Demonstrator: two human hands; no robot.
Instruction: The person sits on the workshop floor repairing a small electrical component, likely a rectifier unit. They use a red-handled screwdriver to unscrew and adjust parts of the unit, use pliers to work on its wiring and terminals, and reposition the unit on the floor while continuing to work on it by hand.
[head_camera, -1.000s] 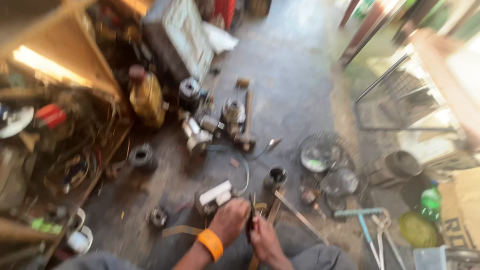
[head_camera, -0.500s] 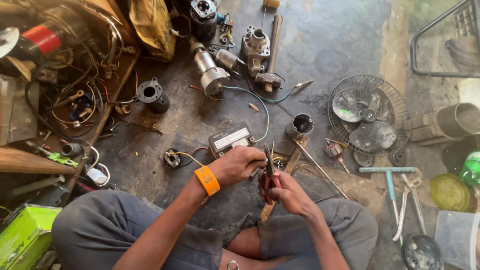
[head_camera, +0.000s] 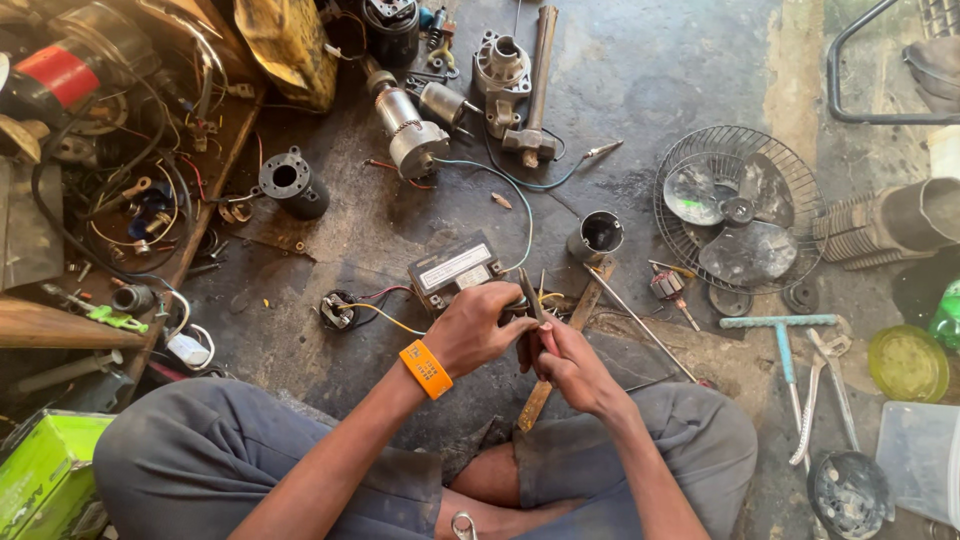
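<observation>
Sitting cross-legged, your left hand (head_camera: 478, 325) and right hand (head_camera: 572, 362) both pinch dark pliers (head_camera: 530, 325) above the floor (head_camera: 660, 70).

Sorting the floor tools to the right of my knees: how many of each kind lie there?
T-handled wrench: 1
Pliers: 1
Fan guard with blades: 1
Green lid: 1
Total: 4

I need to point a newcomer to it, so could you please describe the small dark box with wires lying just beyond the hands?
Start at the round wire fan guard on the concrete floor and look left, past the small dark metal cup. Just beyond the left hand lies a dark rectangular box. Unlike the round metal parts about it, it is flat-sided, with a pale label on top and coloured wires.
</observation>
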